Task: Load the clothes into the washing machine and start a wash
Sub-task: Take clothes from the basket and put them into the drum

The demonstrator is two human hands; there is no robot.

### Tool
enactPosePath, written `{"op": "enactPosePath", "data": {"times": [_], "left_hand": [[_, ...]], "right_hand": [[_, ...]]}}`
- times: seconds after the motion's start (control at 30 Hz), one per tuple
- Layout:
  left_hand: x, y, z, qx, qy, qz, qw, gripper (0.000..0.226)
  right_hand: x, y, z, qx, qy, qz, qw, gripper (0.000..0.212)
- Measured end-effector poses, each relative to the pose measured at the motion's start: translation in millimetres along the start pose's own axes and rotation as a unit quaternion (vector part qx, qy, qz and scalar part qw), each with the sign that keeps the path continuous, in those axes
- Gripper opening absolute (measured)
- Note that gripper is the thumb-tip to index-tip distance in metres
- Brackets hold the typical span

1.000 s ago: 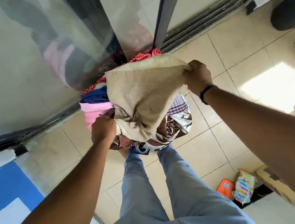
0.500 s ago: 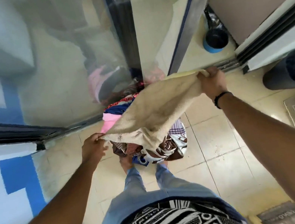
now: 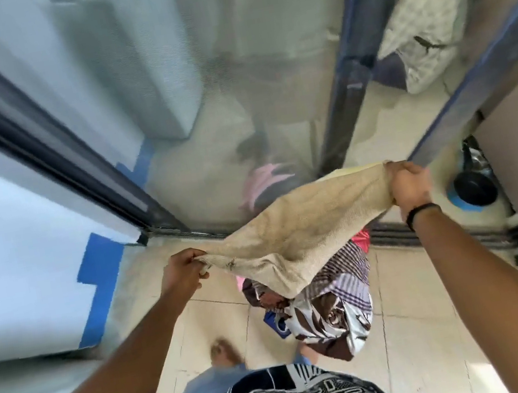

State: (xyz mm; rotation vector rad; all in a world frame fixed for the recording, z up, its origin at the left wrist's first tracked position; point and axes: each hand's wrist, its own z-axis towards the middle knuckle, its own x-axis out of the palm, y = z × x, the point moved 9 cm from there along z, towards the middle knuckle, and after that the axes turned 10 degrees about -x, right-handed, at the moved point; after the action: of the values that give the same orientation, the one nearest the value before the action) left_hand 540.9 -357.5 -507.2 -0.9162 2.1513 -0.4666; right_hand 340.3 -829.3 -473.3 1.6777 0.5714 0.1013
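Over the tiled floor point(image 3: 423, 333), before a sliding glass door point(image 3: 230, 80) — both arms out, a beige towel point(image 3: 296, 238) slung between the hands like a sack.

Left hand point(image 3: 179, 272) low and near the body, fingers curled tight on one bunched corner. Right hand point(image 3: 409, 185) higher and further out, fist closed round the opposite corner; dark band at that wrist. Towel taut along its top edge, sagging in the middle.

Clothes bundle point(image 3: 335, 304) — striped, brown-and-white patterned, a bit of pink and red — sits in the sag and hangs below it, off the floor, just ahead of the feet.

Step in hand, as I read it: carrying the load toward the machine; loading not yet begun. No washing machine in view, unless the pale blurred shape behind the glass is one — cannot tell.

Next move likely calls for keeping both corners gripped and level so nothing slips out, then getting through the doorway.
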Motion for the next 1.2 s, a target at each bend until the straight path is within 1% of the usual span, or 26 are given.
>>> {"op": "enactPosePath", "data": {"times": [0.17,0.23,0.3,0.4,0.47,0.6,0.7,0.77,0.8,0.97,1.2], "left_hand": [[-77,34,-13,-0.027,-0.056,-0.107,0.992,0.032],[-116,55,-18,-0.041,-0.082,-0.162,0.982,0.034],[-156,75,-26,-0.047,-0.109,-0.219,0.968,0.033],[-224,111,-45,-0.052,-0.156,-0.300,0.940,0.031],[-266,133,-57,-0.042,-0.185,-0.342,0.920,0.033],[-350,185,-86,-0.026,-0.254,-0.430,0.866,0.032],[-401,224,-108,-0.021,-0.279,-0.480,0.831,0.034],[-437,252,-123,-0.008,-0.298,-0.506,0.810,0.033],[-452,262,-128,-0.004,-0.306,-0.518,0.799,0.032],[-533,330,-164,0.002,-0.374,-0.583,0.721,0.028],[-599,413,-183,-0.014,-0.417,-0.678,0.605,0.018]], "right_hand": [[91,42,-29,-0.048,0.075,0.009,0.996,0.015],[135,59,-48,-0.065,0.115,0.013,0.991,0.023],[182,74,-70,-0.070,0.166,-0.010,0.984,0.028],[266,100,-123,-0.106,0.260,-0.045,0.959,0.033],[315,119,-159,-0.122,0.300,-0.063,0.944,0.032],[408,159,-244,-0.165,0.365,-0.065,0.914,0.021],[468,182,-312,-0.195,0.426,-0.064,0.881,0.018],[506,195,-356,-0.210,0.452,-0.055,0.865,0.017],[520,201,-375,-0.215,0.460,-0.045,0.860,0.017],[589,228,-486,-0.237,0.509,0.012,0.827,0.014],[663,256,-627,-0.269,0.610,0.051,0.743,0.010]]}}
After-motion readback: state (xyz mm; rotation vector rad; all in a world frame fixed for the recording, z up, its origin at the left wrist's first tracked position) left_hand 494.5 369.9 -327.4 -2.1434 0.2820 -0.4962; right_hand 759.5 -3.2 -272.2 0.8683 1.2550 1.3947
